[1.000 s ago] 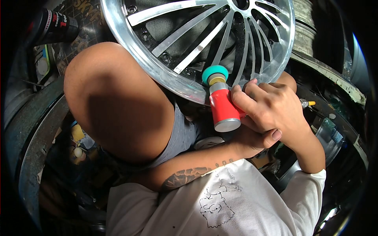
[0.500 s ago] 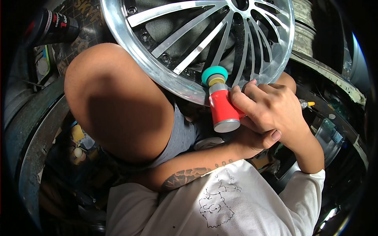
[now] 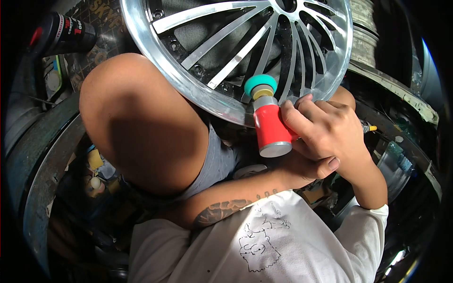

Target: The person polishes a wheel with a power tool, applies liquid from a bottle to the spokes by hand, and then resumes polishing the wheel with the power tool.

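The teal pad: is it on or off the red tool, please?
On: the teal pad sits at the end of the red tool, joined by a yellow and silver neck.

wheel cut off above, left hand partly hidden

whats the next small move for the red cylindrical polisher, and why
I'd probably ease the round teal pad slightly toward the lip of the silver metal wheel: the right hand grips the red cylindrical polisher, its pad appears by the lip's inner edge, and that lip looks duller than the bright spokes.
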`<state>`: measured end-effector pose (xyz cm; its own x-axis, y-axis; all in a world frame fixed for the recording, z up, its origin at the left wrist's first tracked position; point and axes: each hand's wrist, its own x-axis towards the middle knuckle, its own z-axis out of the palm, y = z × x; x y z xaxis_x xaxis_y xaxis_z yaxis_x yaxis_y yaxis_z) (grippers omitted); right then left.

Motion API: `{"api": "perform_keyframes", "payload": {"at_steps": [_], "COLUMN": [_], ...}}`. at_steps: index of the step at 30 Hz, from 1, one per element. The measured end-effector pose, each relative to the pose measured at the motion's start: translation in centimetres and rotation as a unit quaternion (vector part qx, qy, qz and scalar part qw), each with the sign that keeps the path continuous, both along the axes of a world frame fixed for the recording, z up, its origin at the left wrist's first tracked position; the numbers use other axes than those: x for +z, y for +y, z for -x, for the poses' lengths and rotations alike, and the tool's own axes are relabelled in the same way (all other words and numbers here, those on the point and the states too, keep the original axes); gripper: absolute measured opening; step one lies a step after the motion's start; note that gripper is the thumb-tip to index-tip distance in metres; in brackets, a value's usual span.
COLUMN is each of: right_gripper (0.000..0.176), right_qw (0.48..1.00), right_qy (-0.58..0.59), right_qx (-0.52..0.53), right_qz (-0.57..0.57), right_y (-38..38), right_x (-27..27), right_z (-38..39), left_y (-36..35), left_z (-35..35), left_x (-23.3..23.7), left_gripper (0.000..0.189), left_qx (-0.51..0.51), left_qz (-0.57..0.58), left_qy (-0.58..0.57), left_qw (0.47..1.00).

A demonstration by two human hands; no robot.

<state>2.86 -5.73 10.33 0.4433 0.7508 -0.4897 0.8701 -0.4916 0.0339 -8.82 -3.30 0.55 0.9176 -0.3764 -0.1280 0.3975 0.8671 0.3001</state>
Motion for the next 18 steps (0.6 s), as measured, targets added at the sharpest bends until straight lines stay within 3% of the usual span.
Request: {"api": "perform_keyframes", "payload": {"at_steps": [5, 8, 11, 14, 18], "right_gripper": [0.038, 0.053, 0.054, 0.037, 0.036], "right_qw": [1.0, 0.999, 0.999, 0.999, 0.999], "right_qy": [0.016, 0.025, 0.028, 0.032, 0.033], "right_qx": [-0.002, -0.021, -0.021, 0.002, 0.001], "right_qz": [0.0, 0.015, 0.026, 0.012, 0.008], "right_y": [-0.01, -0.42, -0.19, 0.14, 0.18], "right_x": [-0.01, -0.42, -0.31, -0.21, -0.26], "right_z": [0.0, 0.39, 0.31, -0.14, -0.18], "left_y": [-0.12, -0.21, -0.38, -0.38, -0.2], "left_z": [0.16, 0.49, 0.66, 0.63, 0.44], "left_x": [0.11, 0.21, 0.2, 0.19, 0.41], "left_gripper": [0.105, 0.104, 0.103, 0.103, 0.105], "left_qx": [0.002, 0.019, 0.036, 0.028, 0.025], "left_qz": [0.018, -0.015, -0.042, -0.033, -0.008], "left_qy": [0.016, 0.03, 0.036, 0.036, 0.045], "left_qw": [1.0, 0.999, 0.998, 0.998, 0.999]}}
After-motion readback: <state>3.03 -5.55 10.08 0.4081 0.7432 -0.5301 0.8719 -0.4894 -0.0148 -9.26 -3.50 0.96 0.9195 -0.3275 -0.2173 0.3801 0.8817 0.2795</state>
